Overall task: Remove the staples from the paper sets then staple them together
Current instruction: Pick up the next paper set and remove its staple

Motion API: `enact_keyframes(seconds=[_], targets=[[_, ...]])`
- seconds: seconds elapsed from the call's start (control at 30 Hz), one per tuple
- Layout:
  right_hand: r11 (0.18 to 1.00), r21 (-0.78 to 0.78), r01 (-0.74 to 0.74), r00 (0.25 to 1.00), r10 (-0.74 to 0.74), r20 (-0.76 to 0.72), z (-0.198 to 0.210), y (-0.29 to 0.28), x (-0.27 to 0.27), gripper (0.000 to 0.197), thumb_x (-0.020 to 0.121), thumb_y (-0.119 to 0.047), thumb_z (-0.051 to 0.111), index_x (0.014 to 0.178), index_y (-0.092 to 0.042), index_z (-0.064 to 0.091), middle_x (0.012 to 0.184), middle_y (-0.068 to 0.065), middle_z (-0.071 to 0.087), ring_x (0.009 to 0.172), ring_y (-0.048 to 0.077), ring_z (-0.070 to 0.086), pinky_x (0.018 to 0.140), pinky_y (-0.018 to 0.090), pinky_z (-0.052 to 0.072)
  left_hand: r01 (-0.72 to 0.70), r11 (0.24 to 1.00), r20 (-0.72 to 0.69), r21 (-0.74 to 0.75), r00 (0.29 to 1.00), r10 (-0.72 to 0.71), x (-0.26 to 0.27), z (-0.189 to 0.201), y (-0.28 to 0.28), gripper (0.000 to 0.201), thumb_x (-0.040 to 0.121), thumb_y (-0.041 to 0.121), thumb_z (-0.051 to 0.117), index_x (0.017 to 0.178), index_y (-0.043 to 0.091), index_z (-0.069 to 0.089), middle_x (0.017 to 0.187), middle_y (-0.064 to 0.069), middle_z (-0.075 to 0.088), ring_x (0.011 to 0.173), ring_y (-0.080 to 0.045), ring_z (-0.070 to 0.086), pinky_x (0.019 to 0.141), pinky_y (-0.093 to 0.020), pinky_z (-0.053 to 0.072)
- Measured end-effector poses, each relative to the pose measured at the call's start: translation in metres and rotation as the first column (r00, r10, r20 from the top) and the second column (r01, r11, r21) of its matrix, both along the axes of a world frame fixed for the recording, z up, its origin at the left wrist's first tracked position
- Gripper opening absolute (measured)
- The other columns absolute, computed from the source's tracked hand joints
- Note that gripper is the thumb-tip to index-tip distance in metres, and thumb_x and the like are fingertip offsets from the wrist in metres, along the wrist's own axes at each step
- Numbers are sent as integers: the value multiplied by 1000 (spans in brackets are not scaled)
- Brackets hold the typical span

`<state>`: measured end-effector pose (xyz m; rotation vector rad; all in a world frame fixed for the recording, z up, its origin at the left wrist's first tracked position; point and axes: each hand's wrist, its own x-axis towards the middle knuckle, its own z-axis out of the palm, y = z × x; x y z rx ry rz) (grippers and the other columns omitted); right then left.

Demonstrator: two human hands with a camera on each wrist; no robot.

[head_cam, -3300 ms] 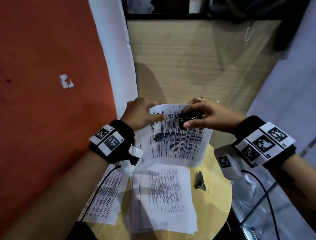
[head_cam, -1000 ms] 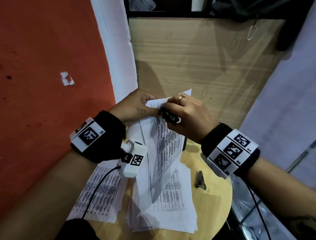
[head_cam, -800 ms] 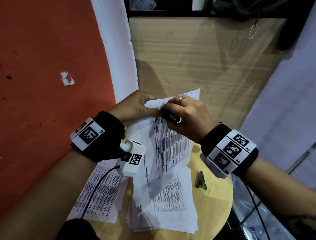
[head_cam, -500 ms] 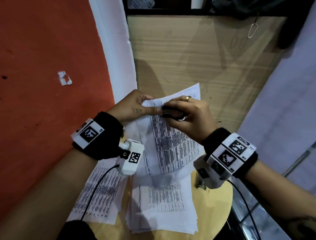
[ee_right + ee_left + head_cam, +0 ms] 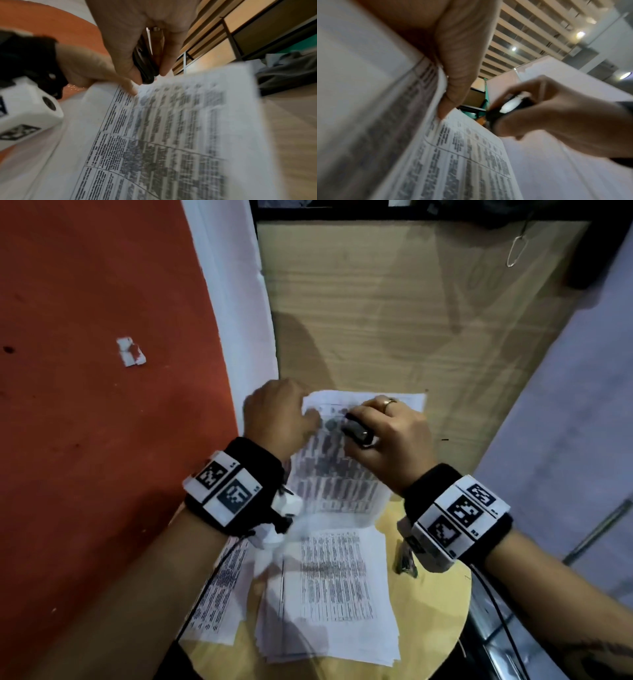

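Note:
My left hand (image 5: 306, 417) pinches the top left corner of a printed paper set (image 5: 337, 481) held up above the table. Thumb and fingers clamp the sheets (image 5: 453, 155) in the left wrist view. My right hand (image 5: 388, 436) grips a small black stapler (image 5: 358, 431) just right of that corner, its nose (image 5: 147, 75) at the paper's top edge. Whether the stapler's mouth is around the sheets I cannot tell. The held paper (image 5: 171, 135) is blurred.
A round wooden table (image 5: 438, 611) lies below, with a stack of printed sheets (image 5: 329, 594) in its middle and another sheet (image 5: 219, 594) hanging over its left edge. A dark staple remover (image 5: 406, 563) lies at the right, under my right wrist. An orange wall stands close on the left.
The held paper set has swung from nearly edge-on to flat facing me. The right hand with the stapler has turned and shifted slightly right of the pinched corner.

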<state>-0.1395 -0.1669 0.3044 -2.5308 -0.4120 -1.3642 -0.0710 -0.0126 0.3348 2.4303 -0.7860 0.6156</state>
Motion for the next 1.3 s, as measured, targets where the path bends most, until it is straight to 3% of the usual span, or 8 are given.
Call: enact_keyframes(seconds=[0.1,0.27,0.4,0.5,0.67,0.8,1.0,1.3], targets=[[998,24,66,995,-64,-72,-7,-11,-1,23,65,-21,64,81,-6,72,73,11,66,61,30,64,54,31,53,-28,1000,-71,-8,997,28,9,2,8,24,83,26,62,103,14,71,85,-14,66,90,-36,61,75,-35,45],[985,79,154,936,-120,-331,-17,-7,4,27,63,-26,61,82,-10,72,75,12,67,70,33,64,62,37,53,12,999,-143,42,990,-6,12,2,6,19,79,29,70,95,19,73,75,-7,60,86,-31,61,70,-32,43],[971,50,235,828,-173,-533,-20,-14,11,37,68,-20,70,103,-10,68,101,11,64,96,32,59,79,39,49,50,998,-187,43,981,-41,20,-2,8,21,77,31,74,90,15,72,72,-10,58,88,-34,62,68,-32,39],[976,141,165,837,-63,-544,-16,-21,12,47,62,-16,75,108,-12,66,120,11,53,102,31,57,88,40,48,88,995,-219,38,973,-77,26,-5,11,28,76,35,76,94,14,72,88,-11,69,91,-32,63,78,-36,45],[982,179,67,817,49,-575,8,-32,12,44,57,-11,82,100,-12,69,137,15,39,130,18,36,101,22,37,150,987,-247,64,960,-130,28,-3,14,31,75,40,75,91,13,72,90,-4,70,86,-28,62,82,-40,48],[992,111,55,778,27,-628,21,-32,13,45,57,-12,85,100,-8,70,106,11,58,98,24,56,80,22,42,148,986,-243,72,962,-126,28,-1,12,28,75,41,75,92,20,71,91,3,66,92,-27,61,90,-44,44],[988,147,48,794,51,-606,28,-26,4,46,57,-17,86,100,-10,71,101,10,60,91,22,58,82,28,45,43,967,19,251,999,-50,11,4,-10,23,82,44,67,96,25,70,93,3,68,98,-24,59,76,-34,22],[966,252,51,796,113,-595,33,-30,-7,46,55,-18,87,98,-10,71,101,11,60,92,24,59,86,40,49,192,971,-42,140,981,-188,2,7,-16,16,85,37,64,92,24,70,76,4,58,87,-24,58,72,-30,36]])
